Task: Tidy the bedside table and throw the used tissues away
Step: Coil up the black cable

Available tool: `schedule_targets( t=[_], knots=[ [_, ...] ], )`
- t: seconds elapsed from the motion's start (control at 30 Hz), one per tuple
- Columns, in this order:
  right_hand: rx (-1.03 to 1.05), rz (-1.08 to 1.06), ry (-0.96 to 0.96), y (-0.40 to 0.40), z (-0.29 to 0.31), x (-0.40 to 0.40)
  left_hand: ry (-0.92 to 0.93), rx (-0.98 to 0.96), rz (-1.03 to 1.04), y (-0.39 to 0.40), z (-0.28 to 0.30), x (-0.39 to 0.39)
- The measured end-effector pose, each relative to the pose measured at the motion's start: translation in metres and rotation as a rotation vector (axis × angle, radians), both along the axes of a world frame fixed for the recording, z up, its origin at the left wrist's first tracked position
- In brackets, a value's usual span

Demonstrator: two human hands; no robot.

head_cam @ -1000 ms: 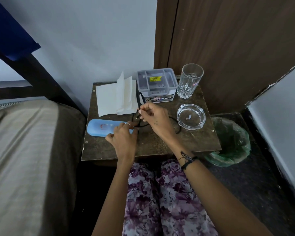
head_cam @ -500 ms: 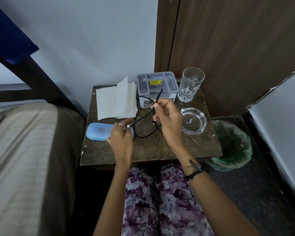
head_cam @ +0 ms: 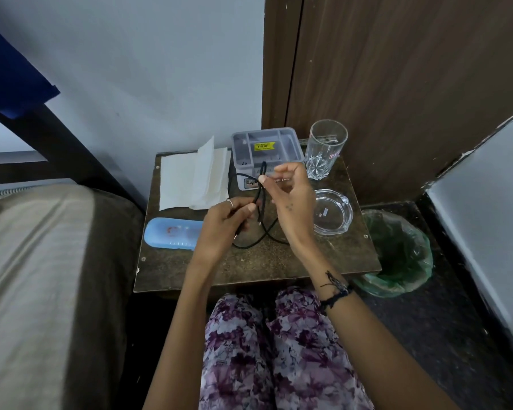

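My right hand (head_cam: 290, 202) pinches the black cable (head_cam: 256, 232) between thumb and forefinger at the top of a fold, just in front of the grey organiser box (head_cam: 267, 149); the other fingers (head_cam: 285, 168) of this hand are spread and loose and touch nothing. My left hand (head_cam: 222, 226) is closed around the same cable lower down, thumb pressed against the strands, so both hands are clamped on it and neither is free. Between the two grips the doubled cable runs almost upright, a little tilted, and below the left hand the rest hangs in a loose loop that lies on the bedside table (head_cam: 249, 270). I judge that I am folding the cable into a bundle, and that the next move depends on bringing the loose loop up along this same axis; the left hand is nearer to it. The white tissues (head_cam: 190, 179) lie flat at the back left of the table, just beside the box and apart from my hands, not yet thrown away. The bin with the green bag (head_cam: 403, 253) stands on the floor to the right of the table, nearer to my right hand.
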State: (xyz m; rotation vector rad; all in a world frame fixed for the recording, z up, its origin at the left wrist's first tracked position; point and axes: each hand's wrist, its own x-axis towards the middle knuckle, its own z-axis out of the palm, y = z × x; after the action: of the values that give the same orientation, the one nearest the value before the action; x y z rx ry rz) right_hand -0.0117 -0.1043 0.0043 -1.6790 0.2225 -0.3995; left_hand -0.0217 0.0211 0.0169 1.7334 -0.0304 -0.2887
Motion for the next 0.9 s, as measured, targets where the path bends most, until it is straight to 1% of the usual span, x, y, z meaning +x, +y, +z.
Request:
schedule_targets(
  t=[0.03, 0.1, 0.13, 0.17, 0.2, 0.23, 0.3, 0.33, 0.43, 0.5, 0.53, 0.57, 0.6, 0.63, 0.67, 0.73, 0.77, 0.8, 0.83, 0.9],
  knots=[
    [-0.17, -0.003, -0.064, -0.003, -0.001, 0.003, 0.008, -0.027, -0.016, 0.0, 0.003, 0.0],
    [-0.499, 0.067, -0.178, -0.006, -0.001, 0.007, 0.014, -0.098, -0.056, 0.001, 0.01, 0.001],
    [-0.58, 0.127, -0.188, -0.008, -0.001, 0.008, 0.015, -0.144, -0.071, 0.001, 0.014, 0.002],
    [-0.582, 0.195, -0.17, -0.008, -0.002, 0.008, 0.019, -0.192, -0.075, 0.001, 0.017, 0.003],
    [-0.52, 0.258, -0.135, -0.008, -0.001, 0.008, 0.022, -0.239, -0.066, 0.0, 0.021, 0.004],
    [-0.396, 0.311, -0.095, -0.006, 0.0, 0.006, 0.022, -0.292, -0.048, -0.002, 0.026, 0.005],
    [-0.072, 0.382, -0.007, 0.001, 0.002, 0.002, 0.022, -0.424, -0.005, -0.007, 0.037, 0.007],
    [0.047, 0.39, 0.004, 0.002, 0.0, 0.001, 0.022, -0.487, 0.007, -0.01, 0.042, 0.009],
    [0.167, 0.408, 0.017, 0.004, -0.003, -0.009, -0.011, -0.589, 0.066, -0.017, 0.053, 0.017],
    [0.214, 0.467, 0.096, 0.004, 0.001, -0.02, -0.044, -0.618, 0.11, -0.021, 0.051, 0.025],
    [0.177, 0.485, 0.139, 0.003, 0.003, -0.024, -0.057, -0.606, 0.119, -0.023, 0.048, 0.029],
    [0.094, 0.493, 0.178, 0.002, 0.007, -0.028, -0.076, -0.562, 0.115, -0.025, 0.045, 0.03],
    [-0.023, 0.494, 0.203, 0.0, 0.012, -0.03, -0.118, -0.469, 0.103, -0.026, 0.04, 0.031],
    [-0.147, 0.49, 0.212, -0.002, 0.016, -0.032, -0.189, -0.324, 0.08, -0.027, 0.036, 0.032],
    [-0.26, 0.482, 0.213, -0.005, 0.021, -0.033, -0.286, -0.133, 0.053, -0.026, 0.031, 0.033],
    [-0.418, 0.445, 0.208, -0.013, 0.03, -0.034, -0.476, 0.224, -0.007, -0.023, 0.023, 0.034],
    [-0.484, 0.42, 0.204, -0.018, 0.035, -0.033, -0.528, 0.331, -0.049, -0.021, 0.02, 0.034],
    [-0.553, 0.392, 0.195, -0.022, 0.04, -0.032, -0.54, 0.383, -0.09, -0.018, 0.016, 0.034],
    [-0.614, 0.357, 0.175, -0.025, 0.045, -0.03, -0.513, 0.39, -0.111, -0.014, 0.015, 0.033],
    [-0.696, 0.285, 0.096, -0.032, 0.052, -0.025, -0.345, 0.262, -0.097, -0.008, 0.017, 0.028]
  ],
)
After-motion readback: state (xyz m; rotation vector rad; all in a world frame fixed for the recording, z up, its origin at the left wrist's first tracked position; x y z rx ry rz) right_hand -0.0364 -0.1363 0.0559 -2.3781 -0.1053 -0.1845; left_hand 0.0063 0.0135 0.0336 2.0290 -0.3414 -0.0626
